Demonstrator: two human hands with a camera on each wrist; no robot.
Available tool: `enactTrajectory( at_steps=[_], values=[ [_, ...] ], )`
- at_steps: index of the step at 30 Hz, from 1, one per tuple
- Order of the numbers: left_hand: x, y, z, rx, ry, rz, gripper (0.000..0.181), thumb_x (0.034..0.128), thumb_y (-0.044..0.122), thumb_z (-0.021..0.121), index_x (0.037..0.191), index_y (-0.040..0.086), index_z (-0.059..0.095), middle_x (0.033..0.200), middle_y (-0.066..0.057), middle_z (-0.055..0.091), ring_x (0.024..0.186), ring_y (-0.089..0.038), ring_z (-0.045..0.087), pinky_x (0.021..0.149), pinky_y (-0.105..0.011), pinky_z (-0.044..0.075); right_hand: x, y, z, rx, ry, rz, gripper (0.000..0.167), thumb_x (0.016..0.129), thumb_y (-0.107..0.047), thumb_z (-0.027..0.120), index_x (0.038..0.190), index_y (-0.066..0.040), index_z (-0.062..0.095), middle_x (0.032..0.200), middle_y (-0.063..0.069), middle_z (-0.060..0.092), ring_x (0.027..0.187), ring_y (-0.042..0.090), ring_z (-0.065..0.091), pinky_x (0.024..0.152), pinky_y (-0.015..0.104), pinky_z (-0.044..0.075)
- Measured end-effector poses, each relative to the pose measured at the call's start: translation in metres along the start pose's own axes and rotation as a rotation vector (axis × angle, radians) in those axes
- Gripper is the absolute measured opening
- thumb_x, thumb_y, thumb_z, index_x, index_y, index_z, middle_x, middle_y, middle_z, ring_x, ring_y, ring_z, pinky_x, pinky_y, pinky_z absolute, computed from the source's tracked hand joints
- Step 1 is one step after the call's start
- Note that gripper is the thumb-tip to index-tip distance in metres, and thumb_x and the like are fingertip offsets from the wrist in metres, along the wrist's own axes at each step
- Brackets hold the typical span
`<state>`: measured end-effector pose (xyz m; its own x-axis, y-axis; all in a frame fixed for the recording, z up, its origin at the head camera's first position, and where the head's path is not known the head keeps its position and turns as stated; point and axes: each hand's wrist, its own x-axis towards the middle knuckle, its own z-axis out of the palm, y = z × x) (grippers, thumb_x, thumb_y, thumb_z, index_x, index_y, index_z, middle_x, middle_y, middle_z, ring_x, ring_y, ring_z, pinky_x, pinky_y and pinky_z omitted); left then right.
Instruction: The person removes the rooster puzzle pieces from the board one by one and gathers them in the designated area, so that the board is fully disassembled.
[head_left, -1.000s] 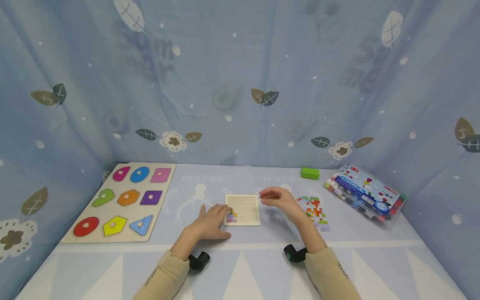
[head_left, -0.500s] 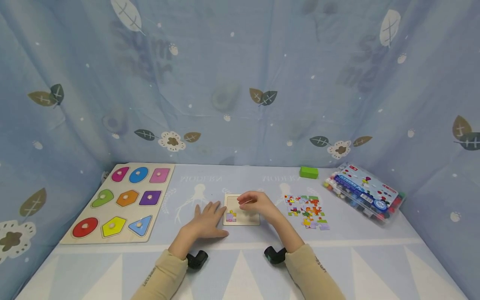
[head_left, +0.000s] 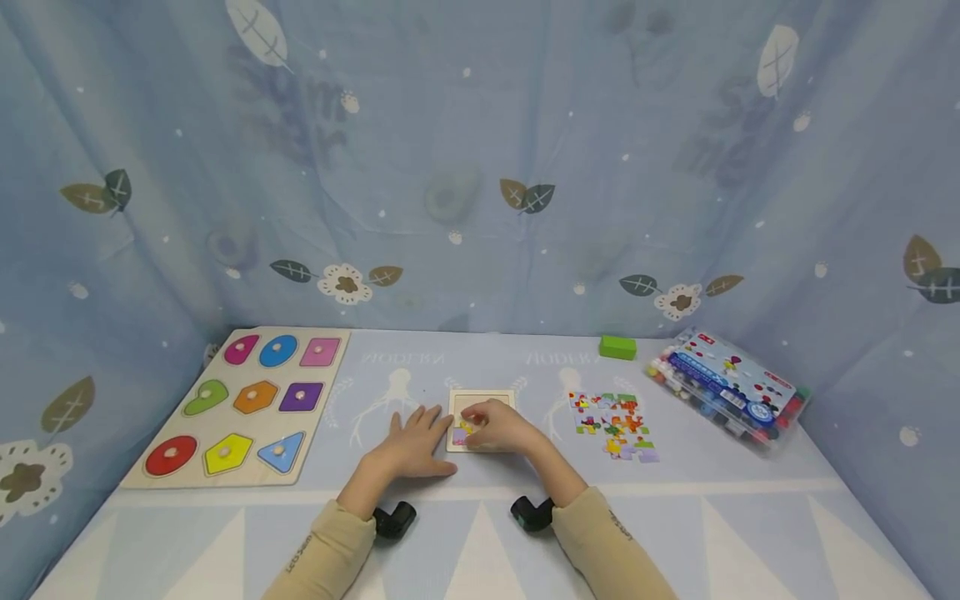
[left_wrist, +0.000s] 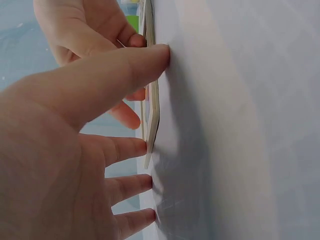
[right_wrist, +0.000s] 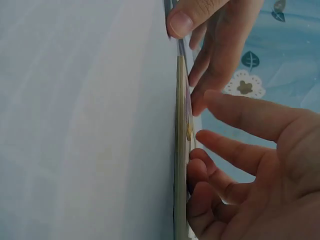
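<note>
A small square wooden puzzle tray (head_left: 486, 395) lies mid-table, with a few purple and yellow jigsaw pieces (head_left: 460, 436) in its near left corner. My left hand (head_left: 411, 443) rests spread beside the tray's left edge; in the left wrist view one fingertip (left_wrist: 140, 146) touches the frame. Over the tray is my right hand (head_left: 501, 427), its fingertips down near the pieces. The right wrist view shows thumb and forefinger apart, with nothing visible between them, and the other fingers bent against the tray. Loose jigsaw pieces (head_left: 615, 427) lie to the right.
At the left lies a shape board (head_left: 330, 392) with several coloured knobbed shapes. A green block (head_left: 618, 347) sits at the back right, near a clear plastic case (head_left: 727, 387) of colourful contents. A patterned blue curtain (head_left: 480, 250) stands behind the table.
My right hand has come left from beside the loose pieces to over the tray and lowered to its left part. The left hand has drawn back slightly from the tray, fingers spread.
</note>
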<state>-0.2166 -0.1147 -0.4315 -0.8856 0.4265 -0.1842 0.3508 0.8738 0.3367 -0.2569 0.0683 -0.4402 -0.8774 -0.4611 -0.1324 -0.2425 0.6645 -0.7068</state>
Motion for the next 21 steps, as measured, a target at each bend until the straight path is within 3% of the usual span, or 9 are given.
enactTrajectory(
  at_steps=[7, 11, 21],
  values=[
    [0.0012, -0.0005, 0.0007, 0.012, 0.004, -0.002, 0.078, 0.0795, 0.044, 0.066, 0.139, 0.002, 0.038, 0.147, -0.021, 0.028, 0.135, -0.044, 0.02, 0.1, -0.07, 0.009, 0.0032, -0.0045, 0.0033, -0.049, 0.01, 0.056, 0.034, 0.074, -0.015, 0.075, 0.107, -0.01, 0.067, 0.099, 0.007, 0.054, 0.09, 0.021, 0.052, 0.078, 0.04, 0.044],
    [0.0022, -0.0011, 0.0004, 0.016, 0.001, -0.006, 0.078, 0.0797, 0.044, 0.066, 0.139, 0.002, 0.038, 0.147, -0.021, 0.027, 0.135, -0.044, 0.02, 0.1, -0.07, 0.009, 0.0055, -0.0038, 0.0037, -0.041, 0.018, 0.048, 0.031, 0.075, -0.014, 0.074, 0.105, -0.013, 0.065, 0.097, 0.005, 0.053, 0.087, 0.019, 0.051, 0.075, 0.038, 0.043],
    [0.0027, -0.0012, -0.0007, 0.025, 0.007, -0.011, 0.078, 0.0796, 0.044, 0.066, 0.139, 0.002, 0.039, 0.147, -0.022, 0.028, 0.135, -0.044, 0.02, 0.1, -0.069, 0.01, 0.0082, -0.0029, 0.0034, 0.192, 0.057, -0.014, 0.016, 0.08, -0.004, 0.069, 0.091, -0.008, 0.059, 0.079, 0.002, 0.057, 0.07, 0.014, 0.053, 0.061, 0.026, 0.043]
  ],
)
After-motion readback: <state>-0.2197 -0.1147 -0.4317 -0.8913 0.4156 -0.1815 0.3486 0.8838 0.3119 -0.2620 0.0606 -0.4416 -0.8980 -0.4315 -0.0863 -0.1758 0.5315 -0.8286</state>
